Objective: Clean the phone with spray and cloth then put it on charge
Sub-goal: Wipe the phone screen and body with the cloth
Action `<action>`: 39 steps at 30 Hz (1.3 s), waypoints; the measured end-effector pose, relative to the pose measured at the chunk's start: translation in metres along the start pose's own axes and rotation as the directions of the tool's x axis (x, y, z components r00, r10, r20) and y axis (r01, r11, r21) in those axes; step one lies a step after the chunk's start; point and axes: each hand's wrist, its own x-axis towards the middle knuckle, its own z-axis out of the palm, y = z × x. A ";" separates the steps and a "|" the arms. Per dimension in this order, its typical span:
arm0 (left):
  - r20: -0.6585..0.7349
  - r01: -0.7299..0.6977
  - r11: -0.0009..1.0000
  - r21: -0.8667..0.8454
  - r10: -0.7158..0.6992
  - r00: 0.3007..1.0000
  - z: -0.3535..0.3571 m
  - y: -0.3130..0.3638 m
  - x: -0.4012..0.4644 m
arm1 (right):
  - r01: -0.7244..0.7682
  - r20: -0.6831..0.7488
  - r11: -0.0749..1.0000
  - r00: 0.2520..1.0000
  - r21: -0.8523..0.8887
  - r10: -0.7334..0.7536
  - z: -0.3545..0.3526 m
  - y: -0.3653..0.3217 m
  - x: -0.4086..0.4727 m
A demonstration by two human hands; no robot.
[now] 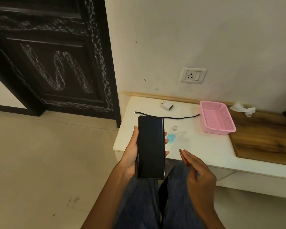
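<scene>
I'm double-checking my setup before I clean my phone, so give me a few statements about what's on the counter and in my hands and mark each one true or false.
1. The left hand holds the phone, screen dark. True.
2. The charger adapter is plugged into the wall socket. False: it lies on the white counter, unplugged.
3. The spray bottle lies on the counter and holds blue liquid. True.
4. The pink basket holds the black cable. False: the cable lies on the counter beside it.
5. The right hand holds the white cloth. False: it holds nothing; the cloth lies by the wall.
</scene>
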 end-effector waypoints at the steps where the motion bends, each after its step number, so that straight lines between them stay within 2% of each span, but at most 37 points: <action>1: -0.011 0.005 1.000 0.005 -0.005 1.000 -0.001 -0.001 0.001 | -0.019 0.001 1.000 1.000 0.019 0.019 0.000 0.000 0.000; 4: -0.045 0.028 1.000 0.015 -0.027 0.999 -0.007 -0.003 0.005 | -0.096 0.026 0.992 0.995 0.084 0.094 0.003 0.000 0.002; 7: -0.057 0.044 0.999 0.025 -0.043 0.997 -0.012 -0.005 0.008 | -0.251 0.055 0.956 0.968 0.154 0.246 0.005 0.004 0.002; 10: -0.060 0.059 0.998 0.026 -0.057 0.997 -0.014 -0.006 0.013 | -0.412 0.100 0.889 0.911 0.200 0.400 0.009 0.011 0.005; 12: -0.062 0.061 0.998 0.026 -0.060 0.996 -0.015 -0.006 0.016 | -0.531 0.126 0.800 0.846 0.278 0.518 0.011 0.015 0.008; 14: -0.065 0.063 0.998 0.017 -0.062 0.996 -0.016 -0.007 0.020 | -0.669 0.192 0.613 0.726 0.420 0.660 0.013 0.020 0.015; 17: -0.085 0.066 0.998 -0.003 -0.066 0.994 -0.020 -0.009 0.027 | -0.732 0.403 0.172 0.536 0.659 0.742 0.011 0.029 0.030; 18: -0.093 0.067 0.998 -0.001 -0.067 0.993 -0.021 -0.009 0.030 | -0.726 0.443 0.083 0.502 0.683 0.743 0.011 0.033 0.036; 19: -0.098 0.072 0.997 -0.009 -0.073 0.992 -0.022 -0.009 0.035 | -0.729 0.458 0.047 0.478 0.683 0.749 0.011 0.039 0.044; 21: -0.119 0.076 0.997 -0.025 -0.079 0.990 -0.025 -0.009 0.039 | -0.757 0.430 0.090 0.460 0.647 0.777 0.014 0.052 0.059; 25: -0.156 0.090 0.995 -0.046 -0.096 0.983 -0.030 -0.014 0.054 | -0.860 0.275 0.319 0.444 0.398 0.853 0.035 0.101 0.086; 27: -0.169 0.098 0.994 -0.049 -0.105 0.980 -0.032 -0.017 0.059 | -0.871 0.211 0.420 0.474 0.256 0.855 0.049 0.125 0.096; 29: -0.185 0.109 0.992 -0.060 -0.119 0.976 -0.033 -0.019 0.065 | -0.834 0.162 0.535 0.551 0.131 0.819 0.064 0.143 0.105; 32: -0.206 0.115 0.990 -0.080 -0.129 0.970 -0.036 -0.019 0.074 | -0.656 0.093 0.751 0.745 -0.078 0.660 0.083 0.166 0.113; 34: -0.226 0.112 0.990 -0.083 -0.128 0.966 -0.040 -0.020 0.081 | -0.503 0.095 0.839 0.843 -0.209 0.529 0.090 0.180 0.114; 37: -0.250 0.118 0.989 -0.087 -0.136 0.959 -0.045 -0.020 0.092 | -0.289 0.202 0.871 0.898 -0.396 0.390 0.096 0.201 0.106; 39: -0.265 0.118 0.989 -0.088 -0.137 0.954 -0.049 -0.020 0.099 | -0.192 0.299 0.858 0.882 -0.476 0.364 0.097 0.209 0.097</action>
